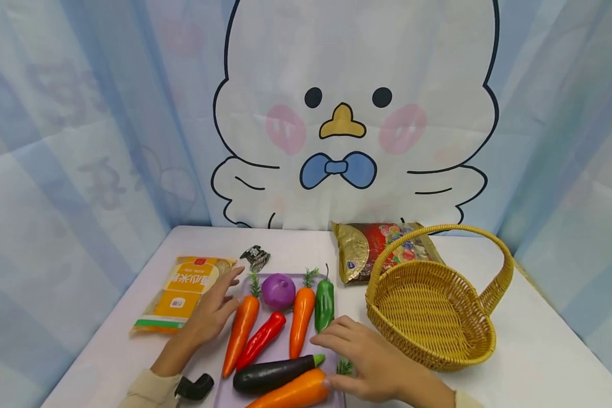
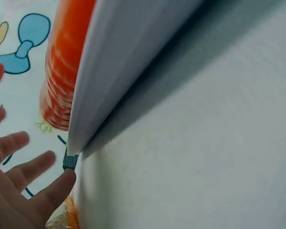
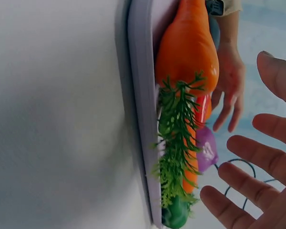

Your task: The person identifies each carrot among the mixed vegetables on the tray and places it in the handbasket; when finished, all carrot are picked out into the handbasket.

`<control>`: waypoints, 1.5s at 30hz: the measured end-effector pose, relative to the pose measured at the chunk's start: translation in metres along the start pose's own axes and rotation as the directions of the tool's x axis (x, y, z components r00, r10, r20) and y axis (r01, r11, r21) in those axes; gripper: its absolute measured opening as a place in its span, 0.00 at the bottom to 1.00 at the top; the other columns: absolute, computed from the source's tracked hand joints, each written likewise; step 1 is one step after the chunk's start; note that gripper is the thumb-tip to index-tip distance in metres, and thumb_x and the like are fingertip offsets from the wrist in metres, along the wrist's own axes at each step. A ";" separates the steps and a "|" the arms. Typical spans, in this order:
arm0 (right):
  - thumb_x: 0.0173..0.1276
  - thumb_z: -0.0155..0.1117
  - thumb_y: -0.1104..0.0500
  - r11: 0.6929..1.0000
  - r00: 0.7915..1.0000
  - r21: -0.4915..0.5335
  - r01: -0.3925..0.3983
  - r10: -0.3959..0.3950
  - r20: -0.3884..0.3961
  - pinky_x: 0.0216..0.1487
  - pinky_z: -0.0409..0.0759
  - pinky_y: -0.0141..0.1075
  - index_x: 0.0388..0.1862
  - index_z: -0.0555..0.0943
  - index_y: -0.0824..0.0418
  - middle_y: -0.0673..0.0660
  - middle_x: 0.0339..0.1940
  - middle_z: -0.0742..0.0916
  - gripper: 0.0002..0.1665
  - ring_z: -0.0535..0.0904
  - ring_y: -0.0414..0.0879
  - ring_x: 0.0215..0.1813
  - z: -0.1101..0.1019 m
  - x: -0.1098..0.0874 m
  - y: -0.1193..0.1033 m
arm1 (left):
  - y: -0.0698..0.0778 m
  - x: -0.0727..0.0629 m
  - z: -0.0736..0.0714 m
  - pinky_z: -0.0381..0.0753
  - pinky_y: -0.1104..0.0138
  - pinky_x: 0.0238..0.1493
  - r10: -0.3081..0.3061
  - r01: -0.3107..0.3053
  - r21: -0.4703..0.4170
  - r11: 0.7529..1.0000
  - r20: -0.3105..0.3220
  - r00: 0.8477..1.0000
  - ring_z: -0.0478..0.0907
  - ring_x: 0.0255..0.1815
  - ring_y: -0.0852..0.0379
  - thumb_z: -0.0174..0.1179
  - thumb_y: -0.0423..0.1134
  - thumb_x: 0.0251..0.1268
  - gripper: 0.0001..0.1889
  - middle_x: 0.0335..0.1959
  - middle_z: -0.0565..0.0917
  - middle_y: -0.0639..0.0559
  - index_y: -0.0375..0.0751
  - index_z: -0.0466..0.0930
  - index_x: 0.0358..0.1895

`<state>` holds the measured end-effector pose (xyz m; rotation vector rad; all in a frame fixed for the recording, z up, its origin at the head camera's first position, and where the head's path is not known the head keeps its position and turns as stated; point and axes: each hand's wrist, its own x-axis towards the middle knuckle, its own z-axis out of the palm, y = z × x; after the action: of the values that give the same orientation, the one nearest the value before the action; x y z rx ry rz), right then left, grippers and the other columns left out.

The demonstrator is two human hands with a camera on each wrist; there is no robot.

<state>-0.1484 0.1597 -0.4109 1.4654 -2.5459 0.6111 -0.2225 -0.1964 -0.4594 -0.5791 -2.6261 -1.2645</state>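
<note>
A lilac tray (image 1: 277, 350) holds toy vegetables. A carrot (image 1: 242, 334), a red chili pepper (image 1: 262, 341), a purple onion (image 1: 278, 291), a second carrot (image 1: 302, 320) and a green chili pepper (image 1: 324, 306) lie toward its back. In front are an eggplant (image 1: 270, 375) and a third carrot (image 1: 298, 390) with leafy green top (image 3: 178, 129). My left hand (image 1: 211, 311), fingers spread, hovers by the tray's left edge beside the first carrot. Over the right edge is my right hand (image 1: 369, 360), fingers extended, close to the third carrot and the green pepper. Neither hand grips anything.
To the right stands a yellow wicker basket (image 1: 425, 362) with a tall handle. Behind it lies a red and gold bag (image 1: 372, 252). A yellow packet (image 1: 181, 292) sits left of the tray, and a small black wrapper (image 1: 255, 258) lies at the back.
</note>
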 end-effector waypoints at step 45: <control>0.74 0.61 0.41 0.998 0.969 0.061 0.016 -0.031 0.244 0.52 0.76 0.28 0.60 0.82 0.48 0.38 0.51 0.84 0.22 0.72 0.34 0.51 0.012 0.007 -0.006 | -0.013 -0.001 -0.008 0.69 0.43 0.70 -0.153 0.097 0.388 0.916 0.116 0.981 0.74 0.67 0.44 0.60 0.43 0.68 0.22 0.63 0.81 0.48 0.48 0.79 0.65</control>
<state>-0.1462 0.1465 -0.4176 1.6847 -2.7079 0.5355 -0.2273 -0.2101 -0.4640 -0.4537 -2.9615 -0.7224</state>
